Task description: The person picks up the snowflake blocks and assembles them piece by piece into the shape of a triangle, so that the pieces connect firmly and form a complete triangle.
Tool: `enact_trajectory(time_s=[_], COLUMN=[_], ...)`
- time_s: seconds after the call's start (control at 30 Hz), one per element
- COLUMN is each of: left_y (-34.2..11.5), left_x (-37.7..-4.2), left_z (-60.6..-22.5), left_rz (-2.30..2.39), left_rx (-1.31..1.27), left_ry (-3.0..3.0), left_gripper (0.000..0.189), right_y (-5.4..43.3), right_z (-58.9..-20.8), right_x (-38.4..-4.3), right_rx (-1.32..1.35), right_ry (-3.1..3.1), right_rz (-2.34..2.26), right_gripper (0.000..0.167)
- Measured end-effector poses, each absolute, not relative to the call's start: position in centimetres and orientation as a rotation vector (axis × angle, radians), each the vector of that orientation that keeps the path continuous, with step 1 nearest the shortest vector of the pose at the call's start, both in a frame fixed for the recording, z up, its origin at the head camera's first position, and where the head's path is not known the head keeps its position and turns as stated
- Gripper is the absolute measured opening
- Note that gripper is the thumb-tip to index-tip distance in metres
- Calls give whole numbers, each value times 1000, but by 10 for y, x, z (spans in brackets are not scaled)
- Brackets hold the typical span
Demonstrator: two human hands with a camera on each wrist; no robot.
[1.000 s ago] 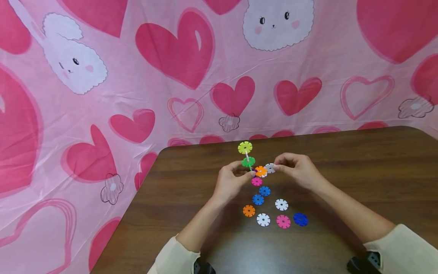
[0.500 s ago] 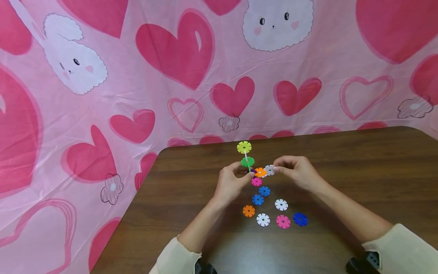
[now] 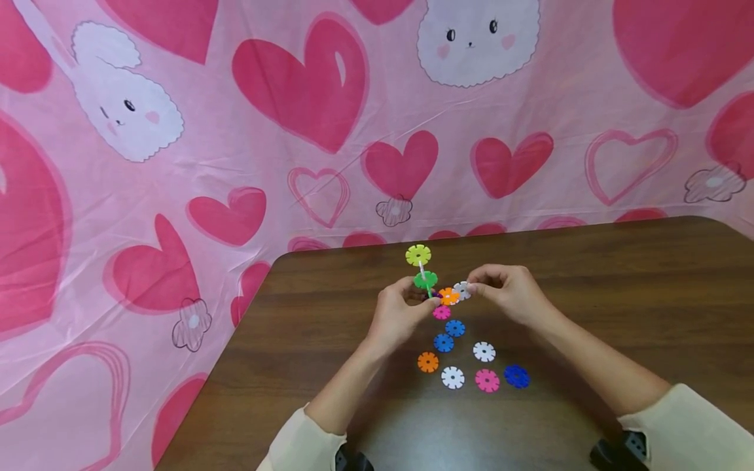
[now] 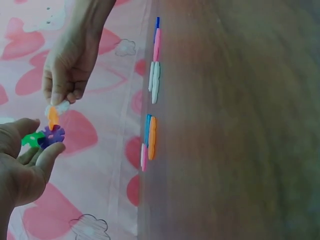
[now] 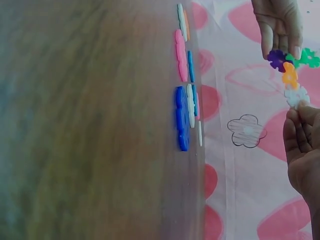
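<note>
Slot joint: the right hand [image 3: 509, 294] seems to be fitting a white, round, notched plastic disc [image 3: 462, 290] onto an orange, round, notched plastic disc [image 3: 449, 296] in a linked string. The two discs are touching; how deeply their slots are engaging cannot be told.
Next push: as a judgement, this joint is calling for notch lining up with notch, then a straight press from the right hand while the string is being braced opposite.
Left hand [image 3: 403, 313]: thumb and fingers are pinching the string at a purple, round, notched plastic disc [image 4: 51, 136], close beside a green, round, notched plastic disc [image 3: 425, 280]; the forearm is slanting in from the lower left.
Right hand: thumb and forefinger are pinching the white disc by its outer edge, the other fingers are curling inward, and the forearm is slanting in from the lower right.
Linked string: it is hanging clear of the brown wood-grain table [image 3: 618, 275], its far end reaching up to a yellow-green, round, notched plastic disc [image 3: 418, 255].
Loose discs: nearer the person, a dark-blue, round, notched plastic disc [image 3: 516, 376] and a pink, round, notched plastic disc [image 3: 487, 381] are lying flat among others.
</note>
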State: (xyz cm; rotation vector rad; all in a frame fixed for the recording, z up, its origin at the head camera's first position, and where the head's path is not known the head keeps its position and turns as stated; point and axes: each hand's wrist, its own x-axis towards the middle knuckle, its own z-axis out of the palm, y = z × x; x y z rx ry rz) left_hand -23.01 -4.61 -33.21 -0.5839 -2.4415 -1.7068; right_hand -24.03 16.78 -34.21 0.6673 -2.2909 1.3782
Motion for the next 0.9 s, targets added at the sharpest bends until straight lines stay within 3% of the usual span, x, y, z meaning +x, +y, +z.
enact_trajectory(time_s=[0.47, 0.9], left_y=[-42, -42], left_x=[-234, -234], left_z=[-334, -334], left_rz=[-1908, -1841], left_rx=[-647, -558], left_ry=[-2438, -2430], left_gripper=[49, 33], right_y=[168, 178], right_z=[-338, -339], right_x=[-238, -236], right_rx=[677, 781], right_ry=[-2273, -2678], right_rz=[1552, 1377], right_gripper=[6, 14])
